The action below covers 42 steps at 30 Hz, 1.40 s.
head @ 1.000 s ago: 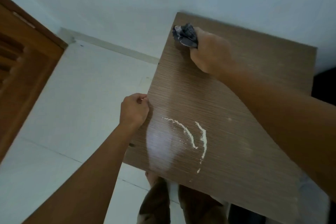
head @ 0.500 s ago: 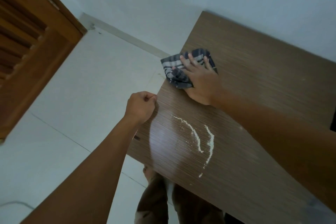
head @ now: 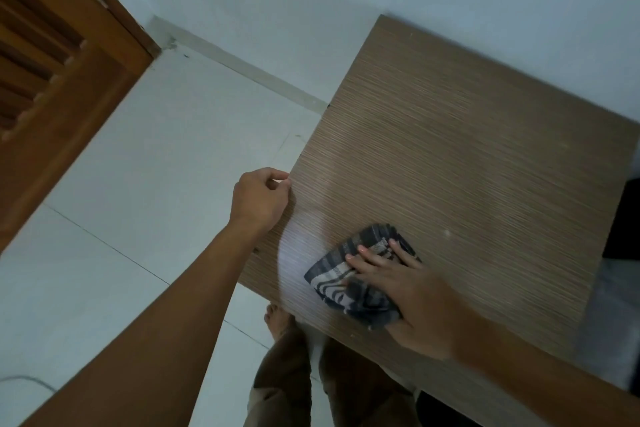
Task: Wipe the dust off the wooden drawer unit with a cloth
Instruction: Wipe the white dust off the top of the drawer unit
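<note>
The right hand (head: pixel 412 291) presses flat, fingers straight, on a crumpled dark-and-cream striped cloth (head: pixel 334 276) near the front edge of the brown wood-grain drawer unit (head: pixel 467 149). Beyond it to the left, the left hand (head: pixel 259 198) curls round the unit's side edge. Farther left stands an orange-brown louvred wooden door (head: pixel 52 80).

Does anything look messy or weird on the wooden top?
Just a little: a white speck sits on the top, right of the cloth, and faint pale dusty patches show farther back. Nothing looks spilled or broken.
</note>
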Each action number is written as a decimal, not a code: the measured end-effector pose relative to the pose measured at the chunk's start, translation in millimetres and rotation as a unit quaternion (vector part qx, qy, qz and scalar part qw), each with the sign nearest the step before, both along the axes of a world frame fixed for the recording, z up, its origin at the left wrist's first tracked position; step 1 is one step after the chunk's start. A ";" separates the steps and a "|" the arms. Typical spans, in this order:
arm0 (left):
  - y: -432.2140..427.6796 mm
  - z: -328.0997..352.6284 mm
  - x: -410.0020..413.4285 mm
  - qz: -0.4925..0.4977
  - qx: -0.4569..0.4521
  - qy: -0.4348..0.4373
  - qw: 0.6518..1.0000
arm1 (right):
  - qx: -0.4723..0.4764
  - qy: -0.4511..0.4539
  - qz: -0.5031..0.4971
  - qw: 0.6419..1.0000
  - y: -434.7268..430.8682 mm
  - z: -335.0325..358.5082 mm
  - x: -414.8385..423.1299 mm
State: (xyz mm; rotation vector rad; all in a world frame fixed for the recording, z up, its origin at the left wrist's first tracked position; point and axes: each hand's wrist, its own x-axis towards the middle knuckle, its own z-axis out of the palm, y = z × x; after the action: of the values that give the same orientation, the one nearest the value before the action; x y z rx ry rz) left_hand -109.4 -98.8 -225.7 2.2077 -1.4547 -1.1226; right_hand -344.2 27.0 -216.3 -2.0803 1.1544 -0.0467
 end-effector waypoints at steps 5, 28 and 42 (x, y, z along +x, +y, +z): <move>2.9 -2.6 4.1 0.021 0.014 0.022 0.999 | 0.161 -0.113 -0.183 0.963 -23.9 53.2 -9.2; 14.7 10.8 36.4 0.106 0.147 0.176 0.968 | -0.130 0.066 0.200 0.969 -57.1 -14.5 70.9; 52.9 -1.2 -23.2 -0.257 0.092 -0.122 0.954 | 0.166 -0.108 -0.139 0.970 21.7 67.0 -12.7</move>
State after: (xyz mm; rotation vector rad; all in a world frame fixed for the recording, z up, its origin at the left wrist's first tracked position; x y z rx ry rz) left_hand -132.6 -45.9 -227.0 2.2119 -2.2056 -1.2044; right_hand -356.8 48.7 -149.3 -1.5707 1.2190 -0.1960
